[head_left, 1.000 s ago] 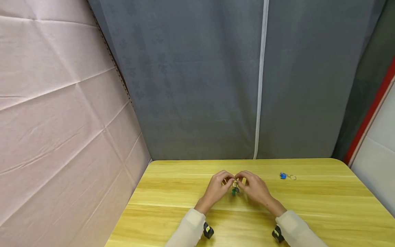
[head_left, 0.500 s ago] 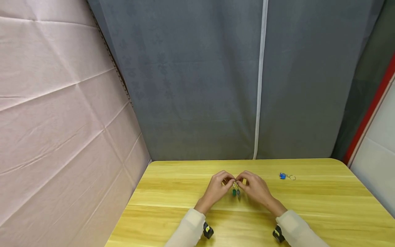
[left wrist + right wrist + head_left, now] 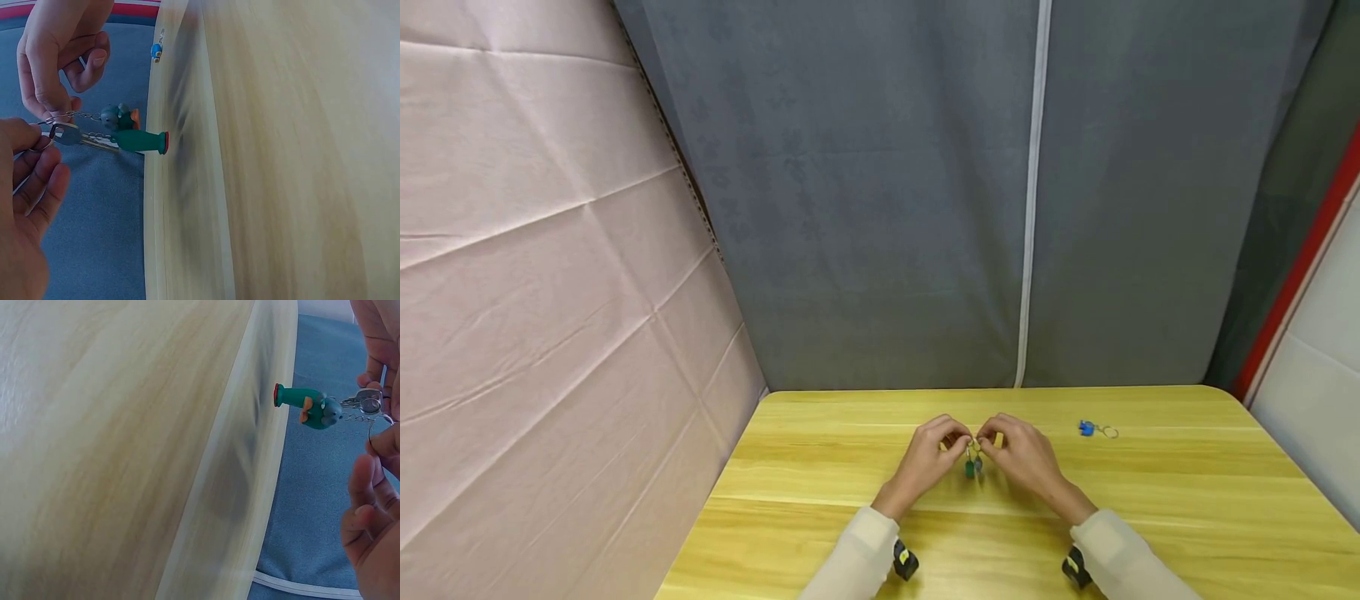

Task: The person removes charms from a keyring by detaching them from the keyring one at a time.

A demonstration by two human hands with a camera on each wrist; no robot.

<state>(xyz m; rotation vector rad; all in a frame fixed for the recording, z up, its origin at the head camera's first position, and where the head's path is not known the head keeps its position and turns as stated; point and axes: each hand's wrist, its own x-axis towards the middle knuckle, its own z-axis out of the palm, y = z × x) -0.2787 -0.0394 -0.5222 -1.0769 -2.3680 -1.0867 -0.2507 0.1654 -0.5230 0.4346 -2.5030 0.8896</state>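
Above the table, my left hand [image 3: 927,457] pinches a metal key ring [image 3: 42,145] between thumb and fingertips. A silver key [image 3: 67,134] and a green bottle-shaped charm [image 3: 139,142] with a red end hang from it. Close beside it, my right hand [image 3: 1021,458] pinches a second ring [image 3: 371,434], whose short chain carries a grey-and-green animal figure charm [image 3: 324,414] with orange parts. The two rings meet between the fingertips; whether they are linked I cannot tell. Both charms dangle side by side over the wood.
A blue figure keychain [image 3: 1087,427] with its ring lies on the wooden table [image 3: 1150,500], toward the back right. A grey curtain [image 3: 880,208] hangs behind the table, and a pink cloth wall [image 3: 565,292] stands at the left.
My hands have drawn very slightly apart at the fingertips. The two charms, swinging and partly overlapping a second ago, now hang side by side. The blue keychain has not moved.
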